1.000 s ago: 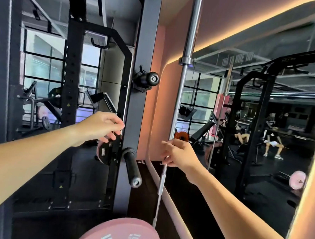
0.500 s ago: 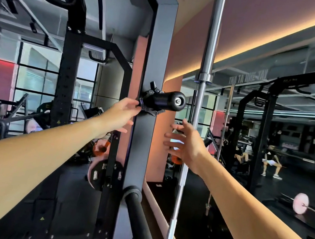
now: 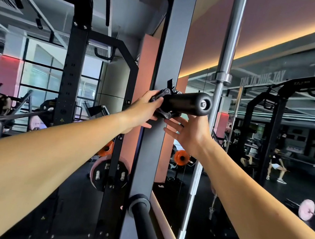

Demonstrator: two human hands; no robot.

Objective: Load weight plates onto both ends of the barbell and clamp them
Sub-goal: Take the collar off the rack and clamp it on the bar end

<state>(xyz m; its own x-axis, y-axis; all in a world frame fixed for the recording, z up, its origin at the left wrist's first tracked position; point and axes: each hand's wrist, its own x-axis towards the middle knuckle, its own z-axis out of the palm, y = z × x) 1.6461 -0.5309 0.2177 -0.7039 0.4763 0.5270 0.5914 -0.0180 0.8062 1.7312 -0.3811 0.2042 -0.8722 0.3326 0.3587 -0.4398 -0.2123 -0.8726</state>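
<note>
Black barbell clamps [image 3: 169,92] sit at the base of a black storage peg [image 3: 187,103] that juts from the grey rack upright [image 3: 171,40]. My left hand [image 3: 146,107] grips the clamps from the left, fingers curled over them. My right hand [image 3: 187,131] is under the clamps with fingers straight, its tips touching their lower edge. A silver barbell [image 3: 230,48] stands upright just right of the peg, with neither hand on it. A black weight plate [image 3: 110,175] hangs low behind the upright.
A second black peg [image 3: 144,219] points toward me lower on the upright. Orange plates [image 3: 106,148] sit further back. A wall mirror on the right reflects racks, a seated person [image 3: 276,166] and a pink plate [image 3: 306,209]. More black racks stand at the left.
My right hand let go of the upright barbell and moved left under the clamps. My left hand rose to the upper peg and closed on the clamps. The view tilted upward.
</note>
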